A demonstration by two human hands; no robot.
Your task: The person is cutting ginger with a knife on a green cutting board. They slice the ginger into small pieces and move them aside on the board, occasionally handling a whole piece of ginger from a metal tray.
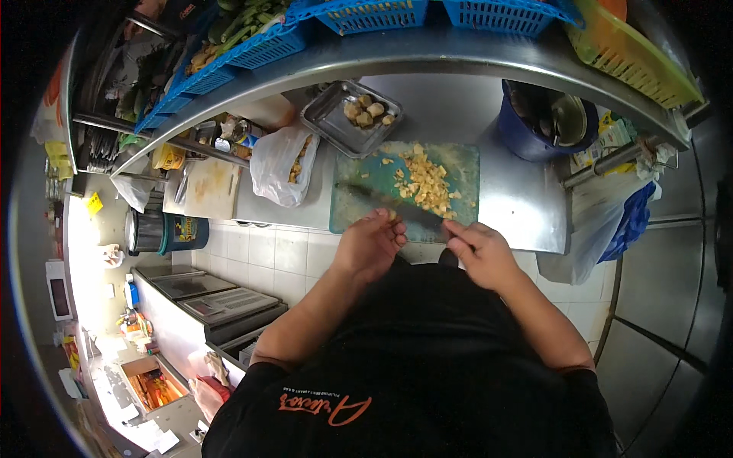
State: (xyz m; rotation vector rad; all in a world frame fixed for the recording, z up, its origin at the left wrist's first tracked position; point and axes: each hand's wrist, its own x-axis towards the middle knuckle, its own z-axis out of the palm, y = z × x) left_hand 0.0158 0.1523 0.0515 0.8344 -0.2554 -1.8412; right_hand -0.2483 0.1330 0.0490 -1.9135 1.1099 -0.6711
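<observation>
My right hand grips the handle of a knife, its dark, partly blurred blade pointing left over the near part of a green cutting board. Beside the blade my left hand is curled, with a small pale yellow piece at its fingertips. Many chopped pale yellow pieces lie in a loose heap on the board. Beyond the board a metal tray holds several larger, partly brown-skinned chunks. What vegetable they are I cannot make out.
Left of the board sits a white plastic bag with pieces inside, then a pale chopping board. A dark blue bucket stands right on the steel counter. Blue baskets line the shelf above; plastic bags hang at the right.
</observation>
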